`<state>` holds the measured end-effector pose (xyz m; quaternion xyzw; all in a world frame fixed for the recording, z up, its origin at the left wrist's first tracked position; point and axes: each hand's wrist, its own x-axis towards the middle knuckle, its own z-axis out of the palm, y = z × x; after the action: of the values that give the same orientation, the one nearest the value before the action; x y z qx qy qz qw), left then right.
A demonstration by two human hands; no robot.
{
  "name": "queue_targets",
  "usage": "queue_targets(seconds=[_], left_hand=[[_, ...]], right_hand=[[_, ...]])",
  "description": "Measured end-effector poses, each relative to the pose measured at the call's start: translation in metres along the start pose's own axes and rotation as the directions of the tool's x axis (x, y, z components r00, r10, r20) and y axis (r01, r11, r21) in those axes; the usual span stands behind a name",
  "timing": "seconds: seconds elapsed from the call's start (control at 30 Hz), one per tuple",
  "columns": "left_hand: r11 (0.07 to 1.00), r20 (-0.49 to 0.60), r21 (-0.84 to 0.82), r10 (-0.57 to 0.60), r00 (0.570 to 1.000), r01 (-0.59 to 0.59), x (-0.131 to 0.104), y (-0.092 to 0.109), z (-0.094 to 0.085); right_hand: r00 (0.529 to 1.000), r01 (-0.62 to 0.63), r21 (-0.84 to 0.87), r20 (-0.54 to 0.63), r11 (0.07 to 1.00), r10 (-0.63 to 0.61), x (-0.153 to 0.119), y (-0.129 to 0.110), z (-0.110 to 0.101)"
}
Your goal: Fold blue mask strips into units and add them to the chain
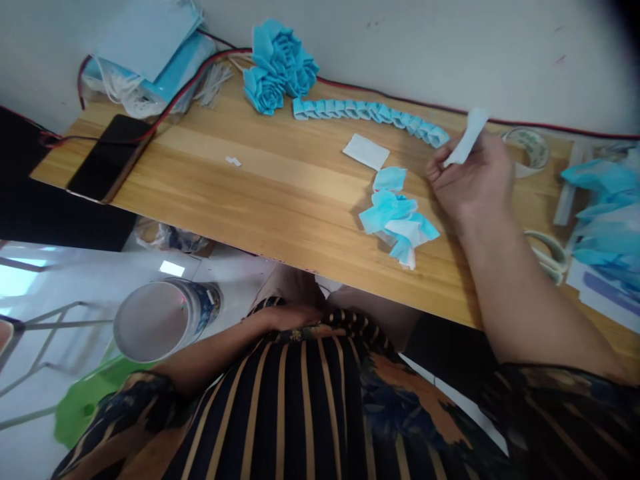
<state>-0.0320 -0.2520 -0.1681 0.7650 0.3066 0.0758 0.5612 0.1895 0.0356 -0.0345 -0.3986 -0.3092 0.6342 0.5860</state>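
Note:
Over the right part of the wooden table, my right hand (477, 177) is closed, pinching a curved white strip (469, 137) that sticks up from the fingers. Just left of it ends a row of folded blue pieces (360, 110), set side by side in a curved line. A flat white rectangle (367, 152) lies near this row. Closer to me is a loose heap of blue and white petal-like pieces (397, 217). My left hand (295, 316) rests in my lap below the table edge; its fingers do not show clearly.
Blue fabric roses (277, 63) lie at the back by a red-black cable (200, 73). A phone (110, 157) and packed blue sheets (150, 47) are left. A tape roll (530, 150), scissors (550, 257) and crumpled blue material (607, 207) are right. A bucket (155, 320) stands below.

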Motion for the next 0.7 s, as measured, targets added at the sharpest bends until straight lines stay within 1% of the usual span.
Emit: queue_targets(seconds=[0.07,0.13,0.2,0.27,0.33,0.47,0.53,0.7], left_hand=[[0.990,0.016,-0.109,0.093,0.996,-0.090,-0.017,0.016,-0.001],[0.959,-0.027,-0.245,0.141,0.990,-0.143,-0.025,0.031,-0.003],[0.928,-0.092,-0.341,0.124,0.988,-0.148,-0.026,0.042,-0.004],[0.920,-0.122,-0.372,0.080,0.989,-0.120,-0.024,0.047,-0.007],[0.920,-0.108,-0.379,0.064,0.992,-0.101,-0.021,0.046,-0.011],[0.919,-0.058,-0.373,0.114,0.992,-0.127,-0.015,0.035,-0.023],[0.914,-0.039,-0.388,0.114,0.993,-0.120,-0.013,0.030,-0.028],[0.902,-0.043,-0.421,0.087,0.995,-0.097,-0.012,0.029,-0.034]], right_hand=[[1.000,-0.011,-0.016,0.006,1.000,0.011,0.000,-0.001,0.000],[1.000,-0.008,-0.023,-0.001,1.000,0.008,-0.002,-0.002,0.002],[1.000,0.001,-0.026,-0.021,1.000,-0.002,-0.004,-0.003,0.004],[0.998,-0.004,-0.030,-0.057,1.000,0.002,-0.007,-0.004,0.007],[0.997,-0.011,-0.041,-0.083,0.999,0.008,-0.007,-0.004,0.008],[0.997,-0.001,-0.052,-0.082,0.999,-0.003,-0.006,-0.005,0.008],[0.995,-0.011,-0.057,-0.101,0.998,0.006,-0.006,-0.006,0.009],[0.989,-0.013,-0.080,-0.148,0.997,0.001,-0.007,-0.005,0.015]])
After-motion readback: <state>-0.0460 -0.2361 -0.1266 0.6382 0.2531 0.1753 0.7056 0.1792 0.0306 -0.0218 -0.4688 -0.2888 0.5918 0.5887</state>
